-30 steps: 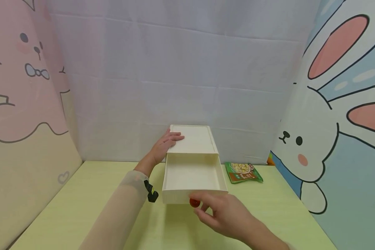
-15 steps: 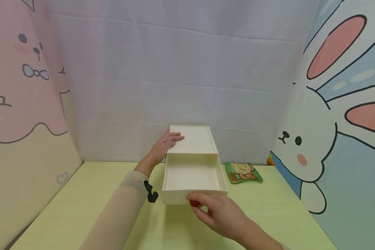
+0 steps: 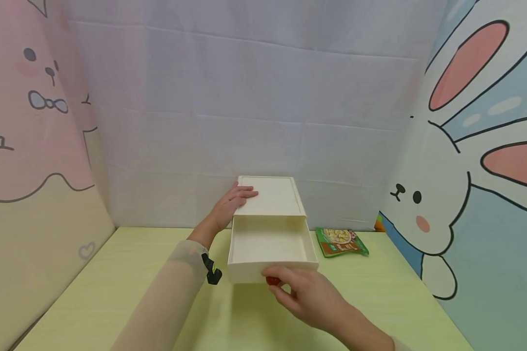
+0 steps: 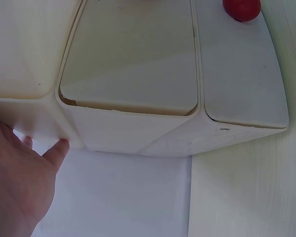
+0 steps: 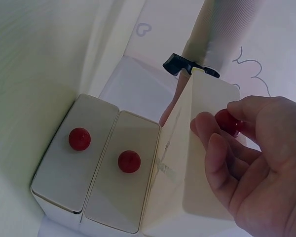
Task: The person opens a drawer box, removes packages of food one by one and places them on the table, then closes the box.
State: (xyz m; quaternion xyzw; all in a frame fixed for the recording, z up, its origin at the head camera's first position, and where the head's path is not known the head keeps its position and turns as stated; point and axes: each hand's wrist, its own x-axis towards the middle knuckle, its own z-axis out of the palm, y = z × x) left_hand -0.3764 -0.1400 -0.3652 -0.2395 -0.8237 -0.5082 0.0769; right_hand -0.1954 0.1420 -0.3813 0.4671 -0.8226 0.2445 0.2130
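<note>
Drawer stack point(image 3: 272, 197): one. Drawers point(image 5: 113, 192): three, comprising one pulled out and two closed. Red knobs point(image 5: 129, 161): three, one per drawer. Green food packet point(image 3: 341, 243): one. Black wrist fitting point(image 3: 213, 276) visible: one. Cartoon figures point(image 3: 421, 214): two. Bench point(image 3: 110, 287): one.

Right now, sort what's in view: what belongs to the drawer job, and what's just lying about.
In the job:
open drawer
red knob, held by the right hand
white cabinet, touched by the left hand

Lying about:
green packet on the table, beside the cabinet
</note>
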